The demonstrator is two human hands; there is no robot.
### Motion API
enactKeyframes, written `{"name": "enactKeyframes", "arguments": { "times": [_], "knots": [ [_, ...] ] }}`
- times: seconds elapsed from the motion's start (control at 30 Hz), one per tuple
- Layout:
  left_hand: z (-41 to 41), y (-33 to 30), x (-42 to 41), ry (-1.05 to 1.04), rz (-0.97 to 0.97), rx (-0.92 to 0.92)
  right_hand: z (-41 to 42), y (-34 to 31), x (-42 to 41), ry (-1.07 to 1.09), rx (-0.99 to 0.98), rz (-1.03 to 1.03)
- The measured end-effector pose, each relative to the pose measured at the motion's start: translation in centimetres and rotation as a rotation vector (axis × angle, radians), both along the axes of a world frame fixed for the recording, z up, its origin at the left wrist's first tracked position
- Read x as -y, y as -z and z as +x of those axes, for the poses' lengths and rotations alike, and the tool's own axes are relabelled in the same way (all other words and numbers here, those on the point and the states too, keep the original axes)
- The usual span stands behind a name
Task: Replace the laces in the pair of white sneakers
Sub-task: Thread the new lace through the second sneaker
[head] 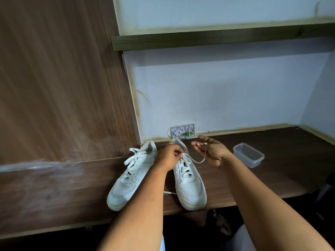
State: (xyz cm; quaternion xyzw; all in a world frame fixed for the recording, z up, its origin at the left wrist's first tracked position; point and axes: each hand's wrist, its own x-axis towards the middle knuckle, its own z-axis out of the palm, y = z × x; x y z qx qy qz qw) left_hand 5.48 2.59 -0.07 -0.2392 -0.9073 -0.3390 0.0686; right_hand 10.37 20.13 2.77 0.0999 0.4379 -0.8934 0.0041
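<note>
Two hands are at work over the right sneaker [188, 180], toes pointing back at the person. The left hand [169, 156] sits over the top of the tongue, fingers curled in, pinching the lace [196, 161] right where it leaves the upper eyelets. The right hand [211, 151] is lifted just beside it, off to the shoe's right, thumb and fingers closed lightly on the far end of that same lace — the strand sags in a loose curve between the two hands. Lower down the shoe the lace is threaded in crossings over the tongue. A short loose lace end [169, 192] pokes out on the desk between the two shoes. The left sneaker [130, 180] lies just beside its partner, angled away, its own lace fully threaded and tied loosely at the top. Both shoes rest on the dark wooden desk [253, 180], toes near its front edge. Well off to the right stands a clear plastic container [248, 154], nothing visible inside. Behind the shoes — low on the pale wall [226, 91] — a small opened white box [182, 131] shows a green part inside, and a wooden shelf [217, 39] runs across above.
</note>
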Motion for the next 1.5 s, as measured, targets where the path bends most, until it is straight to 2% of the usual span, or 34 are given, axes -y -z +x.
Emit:
{"name": "enactKeyframes", "arguments": {
  "times": [0.07, 0.17, 0.27, 0.47, 0.57, 0.63, 0.73, 0.87, 1.0, 1.1, 1.2, 1.37, 1.43, 1.5],
  "knots": [
    [0.0, 0.1, 0.0, -0.002, 0.003, -0.004, -0.9, 0.5, 1.2, 0.047, -0.009, -0.022],
    [-0.1, 0.1, 0.0, -0.004, -0.001, -0.003, -1.1, 0.4, 2.3, -0.095, -0.029, -0.038],
    [-0.2, 0.2, 0.0, -0.003, -0.021, -0.008, -1.3, 1.0, 1.9, -0.148, -0.005, 0.185],
    [-0.4, 0.3, -0.1, -0.015, 0.027, 0.026, -1.4, 1.0, 1.8, 0.079, -0.045, 0.706],
    [-0.3, 0.4, -0.1, -0.042, 0.068, 0.071, -1.4, 1.3, 2.0, 0.122, -0.027, 0.889],
    [-0.3, 0.3, -0.1, -0.049, 0.086, 0.088, -1.7, 1.6, 2.2, 0.152, -0.079, 1.071],
    [-0.2, 0.3, -0.2, -0.057, 0.1, 0.095, -1.7, 1.9, 2.7, 0.234, -0.185, 1.22],
    [0.0, 0.1, -0.3, -0.051, 0.096, 0.071, -2.2, 2.2, 2.8, 0.195, -0.193, 1.28],
    [0.0, 0.2, -0.2, -0.049, 0.084, 0.061, -2.9, 2.8, 2.4, 0.143, -0.088, 1.122],
    [0.1, 0.1, -0.2, -0.046, 0.073, 0.057, -3.1, 2.9, 2.4, 0.09, -0.052, 1.22],
    [0.1, 0.1, -0.2, -0.051, 0.108, 0.052, -3.0, 2.9, 2.7, 0.151, -0.064, 1.271],
    [0.2, 0.1, -0.3, -0.054, 0.107, 0.07, -3.0, 3.6, 2.7, 0.089, -0.037, 1.056],
    [0.1, 0.0, -0.2, -0.058, 0.102, 0.094, -2.8, 3.4, 2.5, 0.047, -0.056, 1.123],
    [-0.1, -0.1, -0.1, -0.056, 0.087, 0.106, -2.7, 2.9, 2.5, 0.027, -0.078, 1.277]
  ]
}}
